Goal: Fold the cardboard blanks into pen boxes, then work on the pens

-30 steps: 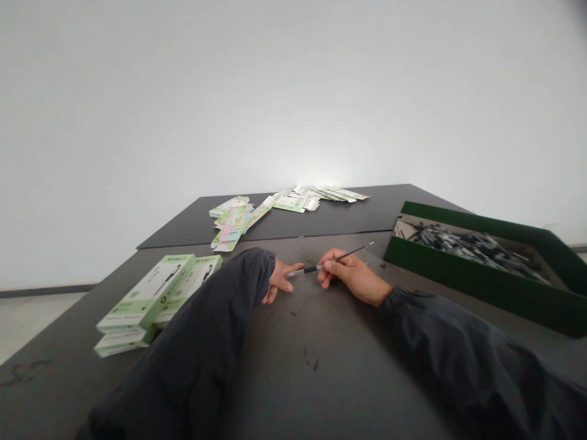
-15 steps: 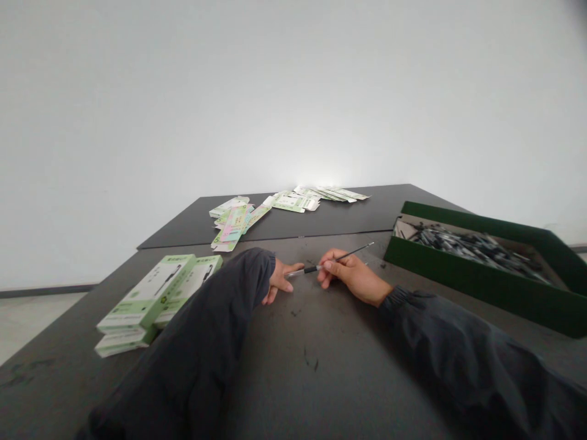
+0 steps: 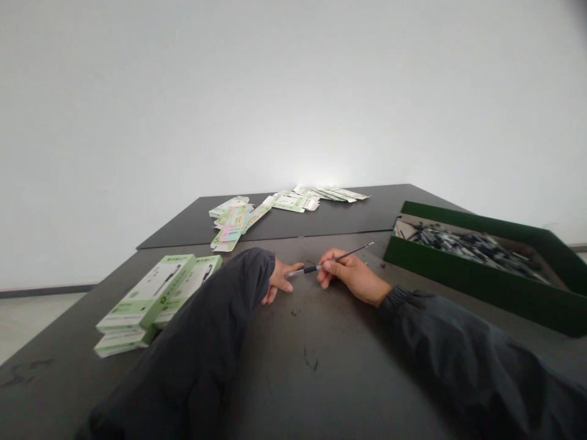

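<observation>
I have the pen (image 3: 305, 271) pinched in the fingers of my right hand (image 3: 349, 273), just beside its black grip (image 3: 310, 269); its clear end meets my left hand's (image 3: 277, 281) fingers, whose hold I cannot tell.

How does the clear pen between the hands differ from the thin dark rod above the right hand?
The clear pen has a see-through barrel and a black band; the thin dark rod shows a pale tip. The pen looks thicker than the rod. The pen spans the gap between the left hand and the right hand, while the rod points away from the left hand. Both slant up to the right.
</observation>
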A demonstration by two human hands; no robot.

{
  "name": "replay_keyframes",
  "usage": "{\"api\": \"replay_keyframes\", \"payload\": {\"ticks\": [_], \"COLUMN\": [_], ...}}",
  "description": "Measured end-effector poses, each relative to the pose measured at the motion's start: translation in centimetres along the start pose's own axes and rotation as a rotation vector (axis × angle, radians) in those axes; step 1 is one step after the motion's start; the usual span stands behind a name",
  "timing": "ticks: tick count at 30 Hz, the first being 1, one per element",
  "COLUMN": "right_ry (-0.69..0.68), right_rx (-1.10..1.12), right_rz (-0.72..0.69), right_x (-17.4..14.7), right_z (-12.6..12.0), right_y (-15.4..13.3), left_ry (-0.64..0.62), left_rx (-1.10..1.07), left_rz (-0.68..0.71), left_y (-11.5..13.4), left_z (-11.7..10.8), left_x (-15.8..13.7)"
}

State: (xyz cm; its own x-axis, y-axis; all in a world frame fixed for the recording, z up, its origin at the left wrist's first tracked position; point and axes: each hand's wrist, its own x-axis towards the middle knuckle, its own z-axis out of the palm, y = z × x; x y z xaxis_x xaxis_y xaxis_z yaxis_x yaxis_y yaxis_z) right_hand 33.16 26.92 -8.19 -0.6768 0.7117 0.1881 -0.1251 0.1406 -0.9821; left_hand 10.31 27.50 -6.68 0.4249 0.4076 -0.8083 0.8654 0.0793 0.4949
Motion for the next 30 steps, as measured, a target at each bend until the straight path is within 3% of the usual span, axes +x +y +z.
{"api": "replay_keyframes", "payload": {"ticks": [30], "right_ry": [0.0], "right_rx": [-0.019], "right_rz": [-0.004], "right_x": [0.01], "right_z": [-0.1], "right_y": [0.08], "left_ry": [-0.05], "left_rx": [0.027], "left_rz": [0.054], "left_y": [-0.06], "left_z": [-0.28], "left_x": [-0.35]}}
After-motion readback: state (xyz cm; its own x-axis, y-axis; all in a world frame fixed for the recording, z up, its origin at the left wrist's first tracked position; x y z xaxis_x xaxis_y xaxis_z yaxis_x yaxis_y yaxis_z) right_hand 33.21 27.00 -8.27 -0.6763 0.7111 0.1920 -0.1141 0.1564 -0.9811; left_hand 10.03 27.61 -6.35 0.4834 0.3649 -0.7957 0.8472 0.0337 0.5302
